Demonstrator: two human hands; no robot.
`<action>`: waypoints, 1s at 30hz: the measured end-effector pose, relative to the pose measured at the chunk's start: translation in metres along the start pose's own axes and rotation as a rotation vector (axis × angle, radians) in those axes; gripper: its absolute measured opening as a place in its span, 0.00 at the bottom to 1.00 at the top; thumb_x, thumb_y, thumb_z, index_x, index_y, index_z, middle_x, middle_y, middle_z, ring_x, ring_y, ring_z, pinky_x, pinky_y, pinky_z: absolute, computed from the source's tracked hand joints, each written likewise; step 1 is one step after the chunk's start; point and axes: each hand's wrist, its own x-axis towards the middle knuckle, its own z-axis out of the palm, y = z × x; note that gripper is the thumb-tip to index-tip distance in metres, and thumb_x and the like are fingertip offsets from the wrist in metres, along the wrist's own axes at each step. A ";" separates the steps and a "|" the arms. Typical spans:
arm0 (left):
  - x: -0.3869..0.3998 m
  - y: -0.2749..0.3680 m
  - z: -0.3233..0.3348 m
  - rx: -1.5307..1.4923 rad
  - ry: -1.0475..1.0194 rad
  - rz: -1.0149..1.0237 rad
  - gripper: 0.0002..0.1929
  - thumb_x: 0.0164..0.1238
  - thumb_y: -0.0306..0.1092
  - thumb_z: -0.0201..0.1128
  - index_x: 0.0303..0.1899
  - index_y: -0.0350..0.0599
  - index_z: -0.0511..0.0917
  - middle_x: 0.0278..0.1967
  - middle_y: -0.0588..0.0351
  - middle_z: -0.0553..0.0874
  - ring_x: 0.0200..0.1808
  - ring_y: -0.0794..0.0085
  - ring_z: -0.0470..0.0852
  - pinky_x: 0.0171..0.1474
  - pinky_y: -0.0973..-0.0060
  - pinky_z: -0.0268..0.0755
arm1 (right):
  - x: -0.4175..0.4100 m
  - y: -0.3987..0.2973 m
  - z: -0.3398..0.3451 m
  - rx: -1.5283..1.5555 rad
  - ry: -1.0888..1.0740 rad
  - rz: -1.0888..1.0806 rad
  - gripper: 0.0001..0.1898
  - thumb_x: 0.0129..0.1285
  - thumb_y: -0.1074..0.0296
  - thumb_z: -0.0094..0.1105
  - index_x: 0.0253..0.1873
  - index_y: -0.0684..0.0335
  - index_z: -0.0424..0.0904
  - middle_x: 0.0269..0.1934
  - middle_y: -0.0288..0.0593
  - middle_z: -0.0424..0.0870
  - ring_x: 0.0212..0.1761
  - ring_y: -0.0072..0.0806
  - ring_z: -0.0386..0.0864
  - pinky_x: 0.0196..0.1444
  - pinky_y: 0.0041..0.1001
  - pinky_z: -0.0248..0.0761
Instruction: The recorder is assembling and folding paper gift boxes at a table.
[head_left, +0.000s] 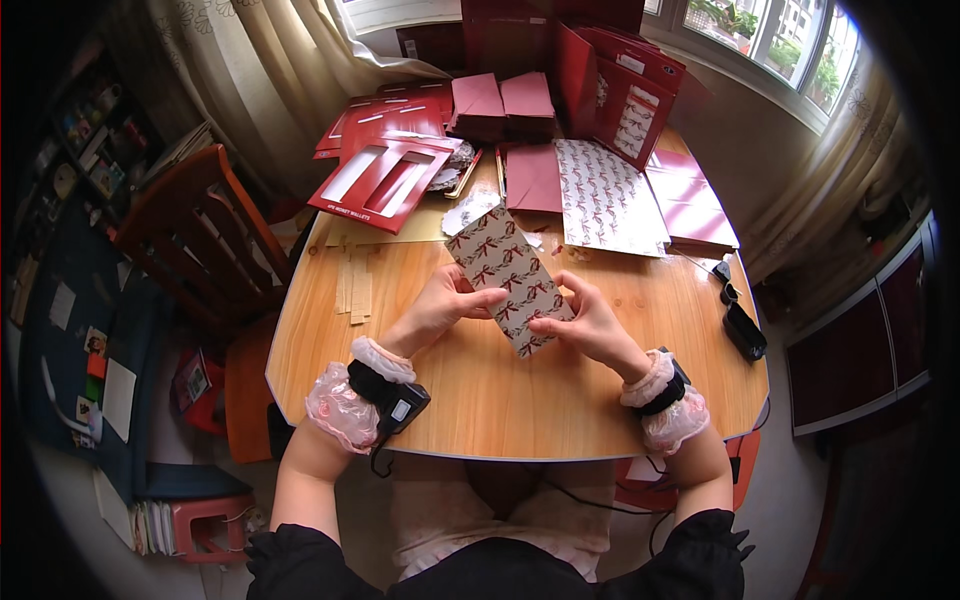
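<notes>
Over the middle of the table I hold a white card wallet printed with red bows and green sprigs, tilted with its top to the left. My left hand grips its left edge, thumb lying on the printed face. At its lower right edge, my right hand pinches it, thumb also on the front. Just beyond the card lie a white scalloped paper piece and a stack of dark pink envelopes. Beside those envelopes is a larger sheet with the same bow pattern.
Red window packaging sleeves bearing writing lie at the back left. Behind are two pink stacks and upright red packs. A pale pink stack stands right, above black sunglasses. Tape strips stick to the wooden table.
</notes>
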 end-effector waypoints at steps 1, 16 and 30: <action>0.001 -0.001 -0.001 0.000 0.000 0.001 0.19 0.66 0.35 0.72 0.56 0.42 0.80 0.48 0.57 0.88 0.47 0.76 0.87 0.49 0.75 0.83 | 0.000 -0.001 0.000 -0.001 0.000 -0.001 0.20 0.63 0.71 0.73 0.53 0.65 0.70 0.41 0.47 0.89 0.41 0.21 0.86 0.39 0.19 0.76; 0.001 -0.002 -0.002 0.035 0.000 -0.032 0.20 0.67 0.36 0.72 0.56 0.40 0.79 0.48 0.56 0.88 0.48 0.73 0.88 0.52 0.74 0.83 | -0.002 -0.006 -0.001 -0.005 -0.009 0.020 0.21 0.62 0.73 0.72 0.55 0.68 0.69 0.46 0.51 0.88 0.47 0.27 0.86 0.49 0.25 0.80; 0.005 -0.012 0.004 -0.034 -0.010 0.122 0.20 0.66 0.27 0.70 0.57 0.38 0.76 0.49 0.55 0.88 0.47 0.74 0.87 0.47 0.75 0.83 | -0.005 0.005 0.007 0.080 -0.027 0.048 0.24 0.68 0.72 0.67 0.65 0.71 0.72 0.50 0.43 0.86 0.51 0.23 0.83 0.51 0.24 0.80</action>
